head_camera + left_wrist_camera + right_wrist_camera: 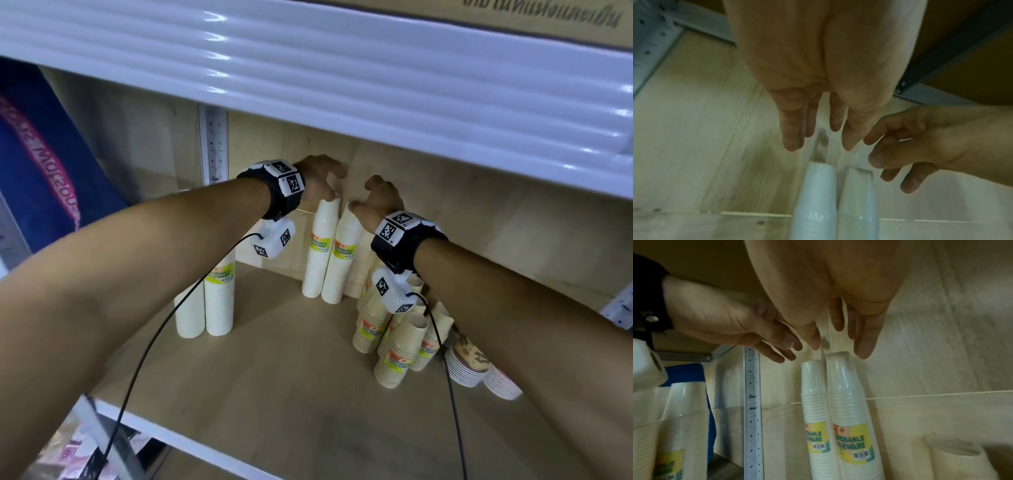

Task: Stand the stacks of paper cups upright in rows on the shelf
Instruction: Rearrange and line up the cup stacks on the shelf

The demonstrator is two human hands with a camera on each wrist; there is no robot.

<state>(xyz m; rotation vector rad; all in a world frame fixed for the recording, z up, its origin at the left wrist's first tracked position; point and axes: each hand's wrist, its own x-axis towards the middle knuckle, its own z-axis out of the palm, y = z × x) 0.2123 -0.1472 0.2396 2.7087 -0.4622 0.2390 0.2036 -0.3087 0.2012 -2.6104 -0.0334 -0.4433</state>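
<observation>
Two tall white cup stacks (320, 250) (344, 260) with yellow labels stand side by side against the back panel of the wooden shelf (274, 383). My left hand (322, 178) hovers over the left stack's top and my right hand (376, 200) over the right one's. In the right wrist view my right fingers (865, 340) hang straight just above the stack tops (836, 355). The left wrist view shows my left fingers (793, 138) straight above both stacks (818, 203), holding nothing.
Two more white stacks (219, 301) stand upright at the left. Several beige cup stacks (394, 342) lean together at the right, with patterned cups (472, 366) lying beside them. A white upper shelf (342, 85) overhangs closely. A perforated metal post (214, 147) stands at the back left.
</observation>
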